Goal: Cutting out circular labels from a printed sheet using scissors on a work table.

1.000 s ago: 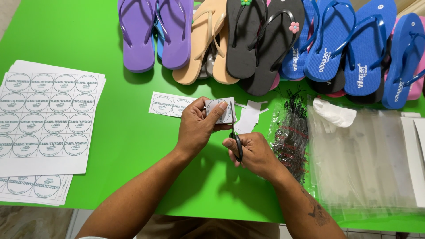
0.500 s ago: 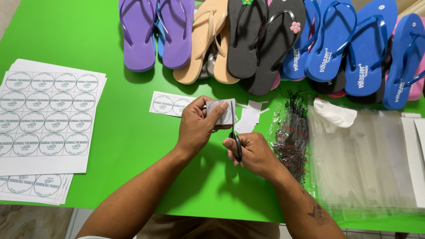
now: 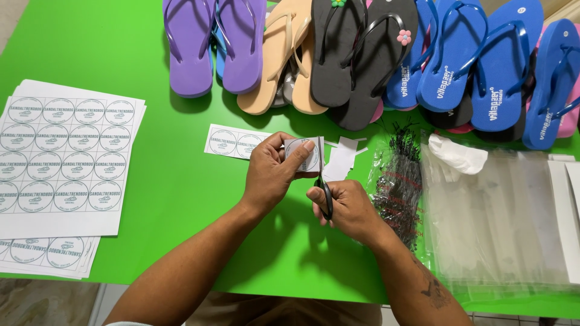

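Note:
My left hand (image 3: 272, 175) pinches a small white paper piece with a round printed label (image 3: 303, 154), held just above the green table (image 3: 181, 187). My right hand (image 3: 344, 208) grips black-handled scissors (image 3: 324, 187), whose blades point up along the right edge of that piece. A strip of two more round labels (image 3: 232, 142) lies flat just left of my left hand. White paper offcuts (image 3: 341, 158) lie to the right of the blades.
Stacked sheets of round labels (image 3: 63, 160) lie at the left. A row of flip-flops, purple (image 3: 208, 42), tan, black and blue (image 3: 477, 54), lines the far edge. Black tag fasteners in a bag (image 3: 402, 181) and clear plastic bags (image 3: 501, 217) lie at the right.

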